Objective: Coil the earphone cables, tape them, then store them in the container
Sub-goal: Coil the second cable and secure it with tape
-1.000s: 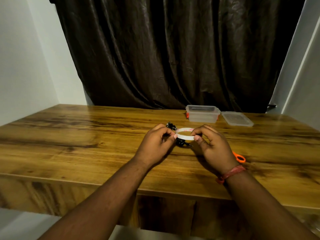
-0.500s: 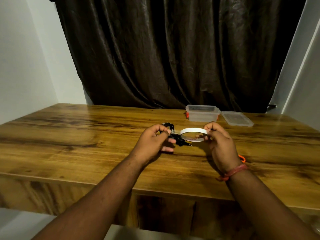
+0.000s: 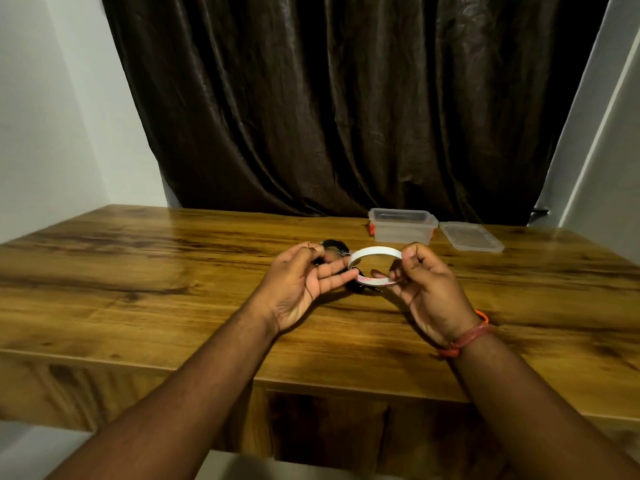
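Observation:
My right hand (image 3: 427,289) grips a white tape roll (image 3: 375,251) by its right side and holds it tilted above the table. My left hand (image 3: 301,282) pinches the black coiled earphone cable (image 3: 334,244) between thumb and forefinger. Its other fingers stretch out and touch the roll's left rim. Another bit of the black cable (image 3: 358,289) shows under the roll; the rest is hidden behind my left hand. The clear plastic container (image 3: 401,232) stands open at the back of the table, beyond both hands.
The container's clear lid (image 3: 471,237) lies flat just right of it. An orange handle (image 3: 484,316) peeks out behind my right wrist. The wooden table (image 3: 138,282) ends at a dark curtain behind, and its front edge runs under my forearms.
Both hands have lifted off the table. My right hand has raised and tilted the tape roll. My left hand's fingers have spread towards the roll while still pinching the cable.

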Motion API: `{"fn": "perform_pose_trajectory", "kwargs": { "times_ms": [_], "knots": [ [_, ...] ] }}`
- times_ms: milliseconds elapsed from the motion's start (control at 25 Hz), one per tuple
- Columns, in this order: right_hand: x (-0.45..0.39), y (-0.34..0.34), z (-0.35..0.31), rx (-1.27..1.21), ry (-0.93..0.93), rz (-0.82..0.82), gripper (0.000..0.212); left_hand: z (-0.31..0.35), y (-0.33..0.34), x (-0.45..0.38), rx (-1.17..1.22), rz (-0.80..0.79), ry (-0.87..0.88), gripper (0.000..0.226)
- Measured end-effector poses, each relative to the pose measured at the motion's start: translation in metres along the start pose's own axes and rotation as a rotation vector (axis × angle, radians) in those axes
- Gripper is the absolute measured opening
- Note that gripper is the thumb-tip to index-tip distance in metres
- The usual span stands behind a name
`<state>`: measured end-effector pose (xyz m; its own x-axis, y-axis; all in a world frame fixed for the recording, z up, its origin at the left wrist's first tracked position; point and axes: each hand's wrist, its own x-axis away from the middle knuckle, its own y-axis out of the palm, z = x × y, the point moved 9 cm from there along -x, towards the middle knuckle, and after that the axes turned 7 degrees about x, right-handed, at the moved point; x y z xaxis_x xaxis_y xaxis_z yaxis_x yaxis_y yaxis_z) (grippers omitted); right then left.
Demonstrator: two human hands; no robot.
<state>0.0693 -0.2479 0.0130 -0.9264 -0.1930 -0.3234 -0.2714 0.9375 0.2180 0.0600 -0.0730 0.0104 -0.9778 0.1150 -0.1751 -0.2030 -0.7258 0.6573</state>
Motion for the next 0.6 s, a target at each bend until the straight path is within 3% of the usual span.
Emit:
{"fn": "perform_pose_trajectory", "kwargs": {
  "times_ms": [120,320,600],
  "knots": [
    [-0.002,-0.002,0.005,0.019,0.023,-0.009,0.016,0.004,0.001,0.001,0.017,-0.009,0.022,0.018],
    [-0.006,-0.014,0.003,0.522,-0.063,0.064,0.037,0.006,-0.002,0.001,0.028,-0.011,0.018,0.015],
    [-0.002,-0.012,0.007,0.554,-0.035,0.098,0.024,0.006,-0.004,0.001,0.014,0.019,0.03,0.016]
  ]
}}
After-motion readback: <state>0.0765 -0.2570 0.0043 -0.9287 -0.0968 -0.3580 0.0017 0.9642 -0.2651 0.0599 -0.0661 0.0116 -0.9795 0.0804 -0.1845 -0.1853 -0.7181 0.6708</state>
